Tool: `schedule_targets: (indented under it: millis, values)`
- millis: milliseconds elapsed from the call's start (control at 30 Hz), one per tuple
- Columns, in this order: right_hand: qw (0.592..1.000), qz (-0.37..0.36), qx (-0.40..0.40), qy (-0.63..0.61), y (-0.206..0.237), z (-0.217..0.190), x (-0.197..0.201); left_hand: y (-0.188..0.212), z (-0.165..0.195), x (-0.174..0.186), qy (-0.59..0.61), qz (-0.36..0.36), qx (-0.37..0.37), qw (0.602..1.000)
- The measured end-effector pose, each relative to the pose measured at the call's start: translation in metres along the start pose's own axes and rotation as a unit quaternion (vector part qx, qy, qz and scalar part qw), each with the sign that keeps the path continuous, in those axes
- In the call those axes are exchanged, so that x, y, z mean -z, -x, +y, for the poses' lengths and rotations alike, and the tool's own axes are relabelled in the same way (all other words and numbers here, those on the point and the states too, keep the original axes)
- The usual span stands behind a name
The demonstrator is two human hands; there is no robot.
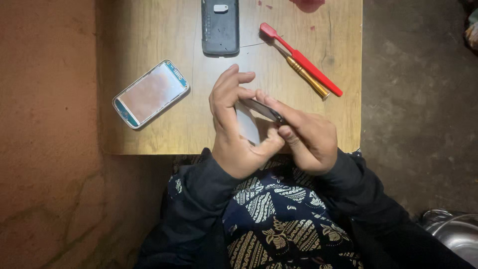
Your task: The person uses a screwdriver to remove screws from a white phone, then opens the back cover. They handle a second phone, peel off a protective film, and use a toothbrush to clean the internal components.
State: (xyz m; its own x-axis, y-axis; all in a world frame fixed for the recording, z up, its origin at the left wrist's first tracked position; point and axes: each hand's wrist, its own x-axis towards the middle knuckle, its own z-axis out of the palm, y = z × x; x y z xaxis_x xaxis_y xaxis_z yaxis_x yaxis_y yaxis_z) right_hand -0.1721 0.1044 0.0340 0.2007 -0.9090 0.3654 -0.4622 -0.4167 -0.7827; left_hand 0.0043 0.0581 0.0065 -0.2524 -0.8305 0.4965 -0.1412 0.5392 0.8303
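Note:
Over the near edge of a small wooden table (149,30), both my hands hold one thin, flat phone part (248,122), pale on its face with a dark edge. My left hand (234,124) wraps it from the left, thumb underneath and fingers curled over the top. My right hand (306,137) pinches its dark upper edge between finger and thumb. A phone frame (151,93) with a pale screen and blue ends lies on the table to the left, apart from my hands.
A dark phone back cover (220,26) lies at the table's far edge. A red toothbrush (301,58) and a brass-coloured screwdriver (307,77) lie crossed at the right. A metal bowl (450,234) sits on the floor at bottom right. Patterned cloth covers my lap.

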Motion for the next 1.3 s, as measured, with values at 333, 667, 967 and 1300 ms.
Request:
schedule_targets:
  millis: [333,667,967,1300]
  values:
    - [0.97,0.11,-0.111,-0.188,0.009,0.003,-0.002,-0.002,0.0,0.001,0.002,0.027,0.034,0.999]
    - [0.929,0.203,-0.121,-0.286,0.009,0.01,-0.008,0.006,-0.002,0.003,0.157,0.054,0.039,0.985]
    - [0.884,0.28,-0.108,-0.359,0.01,0.03,-0.003,0.009,-0.004,-0.002,0.205,0.121,0.116,0.964]
    - [0.9,0.299,-0.095,-0.302,0.006,0.029,-0.006,0.01,-0.003,0.007,0.15,0.206,0.167,0.953]
